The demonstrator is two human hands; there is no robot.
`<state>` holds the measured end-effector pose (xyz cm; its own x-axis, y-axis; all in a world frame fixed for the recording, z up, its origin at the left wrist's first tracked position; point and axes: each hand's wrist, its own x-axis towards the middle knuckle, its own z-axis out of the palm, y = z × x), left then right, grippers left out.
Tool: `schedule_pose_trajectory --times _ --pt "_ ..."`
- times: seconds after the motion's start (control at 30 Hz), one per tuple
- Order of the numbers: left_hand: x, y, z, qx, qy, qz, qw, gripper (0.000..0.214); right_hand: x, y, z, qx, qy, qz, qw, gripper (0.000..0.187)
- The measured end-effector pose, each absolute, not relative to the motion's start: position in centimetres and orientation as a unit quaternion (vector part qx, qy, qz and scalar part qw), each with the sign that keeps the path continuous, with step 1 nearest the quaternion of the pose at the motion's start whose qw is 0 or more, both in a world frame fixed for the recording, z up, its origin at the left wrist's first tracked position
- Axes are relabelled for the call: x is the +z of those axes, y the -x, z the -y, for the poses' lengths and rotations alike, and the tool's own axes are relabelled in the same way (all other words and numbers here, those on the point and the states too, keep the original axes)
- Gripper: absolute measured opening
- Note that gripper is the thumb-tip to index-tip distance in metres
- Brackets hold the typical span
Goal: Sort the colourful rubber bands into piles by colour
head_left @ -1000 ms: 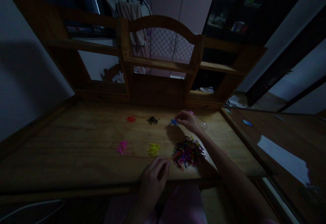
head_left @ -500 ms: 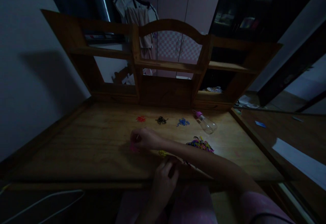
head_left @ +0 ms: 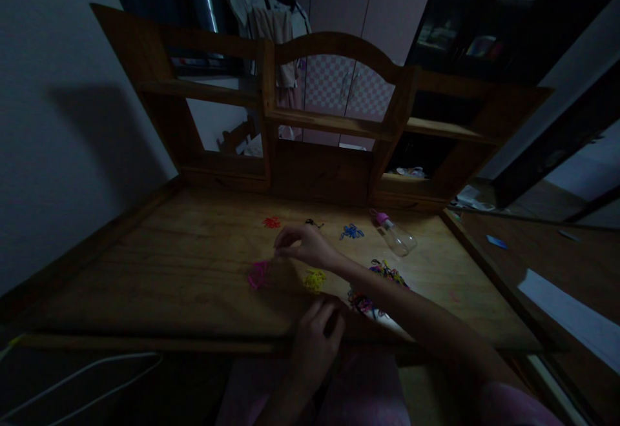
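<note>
My right hand [head_left: 310, 246] hovers above the table, between a small heap of pink bands [head_left: 258, 275] and a black heap [head_left: 314, 223] that it partly covers. Its fingers are curved, thumb and fingertips slightly apart, with nothing visible between them. Close to the table's front edge, my left hand [head_left: 317, 335] has its fingers curled together; whatever they may hold is hidden. Just beyond it lies a yellow heap of bands [head_left: 314, 280]. A larger mixed-colour pile [head_left: 387, 272] sits partly behind my right forearm. Red bands [head_left: 272, 222] and blue bands [head_left: 351, 231] form separate heaps farther back.
A clear bottle with a pink cap [head_left: 398, 240] lies at the right rear of the wooden table [head_left: 145, 258]. A wooden shelf unit [head_left: 320, 171] rises along the back edge. To the right, another brown surface holds a white sheet [head_left: 566, 310] and a blue card [head_left: 496, 241].
My right hand has left the pink heap, moving right and away from me, so the pink and yellow heaps show more fully. My left hand stays nearly in place. The view has shifted slightly.
</note>
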<state>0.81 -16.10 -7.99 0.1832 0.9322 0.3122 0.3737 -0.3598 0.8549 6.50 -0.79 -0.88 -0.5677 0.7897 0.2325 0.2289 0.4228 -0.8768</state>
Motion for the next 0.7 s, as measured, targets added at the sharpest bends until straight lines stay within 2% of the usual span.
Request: schedule_pose_trajectory --times 0.1,0.3,0.47,0.6,0.7 --pt "-7.8 -0.7 16.2 0.434 -0.699 -0.464 0.329 0.017 2.4 -10.5 1.4 0.367 0.397 0.732 0.414 0.015" --pt "-7.2 -0.8 15.7 0.426 -0.697 -0.456 0.354 0.016 4.8 -21.6 6.5 0.244 0.534 0.658 0.471 0.021" --pt "-6.4 -2.4 13.8 0.356 -0.717 -0.470 0.372 0.021 0.6 -27.6 12.7 0.170 0.648 0.510 0.540 0.024" --pt "-6.3 -4.4 10.7 0.331 -0.762 -0.444 0.337 0.048 -4.2 -29.3 15.4 0.176 0.681 0.410 0.581 0.031" --pt "-6.9 -5.9 8.5 0.281 -0.802 -0.436 0.297 0.054 -6.4 -29.2 16.3 0.221 0.680 0.346 0.608 0.035"
